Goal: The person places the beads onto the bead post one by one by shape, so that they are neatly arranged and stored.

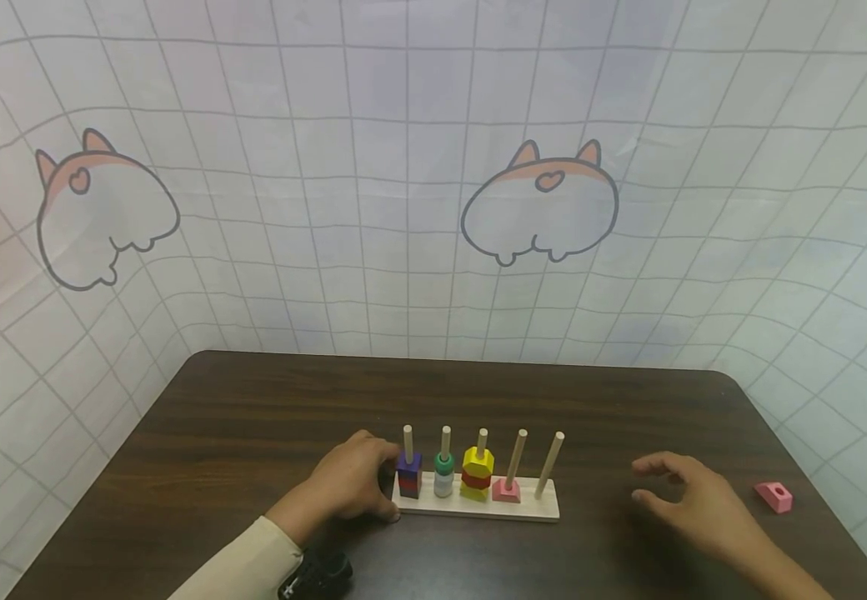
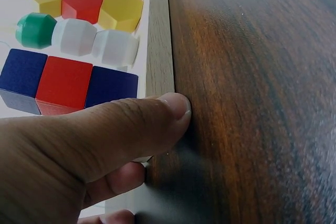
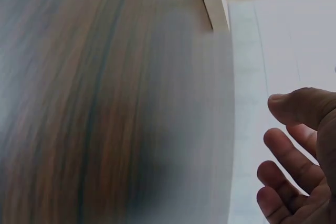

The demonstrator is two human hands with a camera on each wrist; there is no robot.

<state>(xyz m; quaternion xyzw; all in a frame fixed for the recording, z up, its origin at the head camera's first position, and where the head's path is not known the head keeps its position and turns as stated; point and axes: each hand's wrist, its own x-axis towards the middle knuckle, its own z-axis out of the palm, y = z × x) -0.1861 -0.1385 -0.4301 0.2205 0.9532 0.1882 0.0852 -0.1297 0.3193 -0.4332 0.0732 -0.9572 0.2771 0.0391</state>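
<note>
A wooden peg board (image 1: pixel 471 506) with several upright pegs lies on the dark table. My left hand (image 1: pixel 354 479) grips its left end, the thumb (image 2: pixel 163 111) along the front edge. Dark blue and red cubes (image 2: pixel 65 80) fill the leftmost peg. Beside them sit white and green beads (image 1: pixel 443 475), then yellow and red faceted beads (image 1: pixel 477 473). A pink block (image 1: pixel 507 490) is low on the following peg; the rightmost peg (image 1: pixel 549 467) is bare. Right of the board, my right hand (image 1: pixel 704 504) hovers with fingers apart and loosely bent, holding nothing.
A loose pink block (image 1: pixel 774 497) with a hole lies on the table (image 1: pixel 268 417) near its right edge, beyond my right hand. A black device (image 1: pixel 317 575) is at my left wrist. White gridded cloth (image 1: pixel 403 292) hangs behind the table and along its sides.
</note>
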